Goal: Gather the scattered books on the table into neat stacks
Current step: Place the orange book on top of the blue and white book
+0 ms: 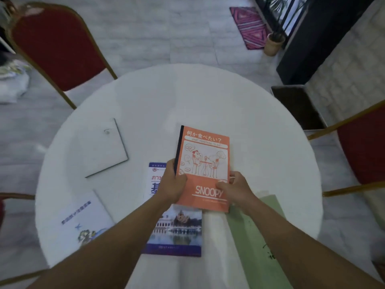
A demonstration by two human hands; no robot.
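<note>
**Item in hand.** The orange notebook (203,163) is held in both hands over the near middle of the counter (187,97), cover up and spine to the left. Its lower edge overlaps the top of a blue book (177,232) that lies directly beneath the grip. Whether the notebook rests on that book or is clear of it cannot be told.

**Grip.** The left hand (171,184) is closed on the spine edge low down, with the thumb lying on the cover. The right hand (235,188) pinches the lower right corner, its thumb pressed beside the printed title. Both forearms reach forward from the near edge, wrists roughly level. The grip is narrow and firm on the notebook.

**Surroundings.** A green book (248,243) lies just right of the grip, partly under the right forearm. A white booklet (83,217) lies to the near left. A white book (104,149) lies to the far left, well apart from the others.

**Judgement on the step.** The step appears to be laying the notebook on the blue book to begin a stack.
- Square the spine to the blue book's left edge before lowering.
- Set the notebook down flat and draw the fingers out sideways.
- As the smaller item it belongs on top; the blue book should be held steady if it slides.
</note>
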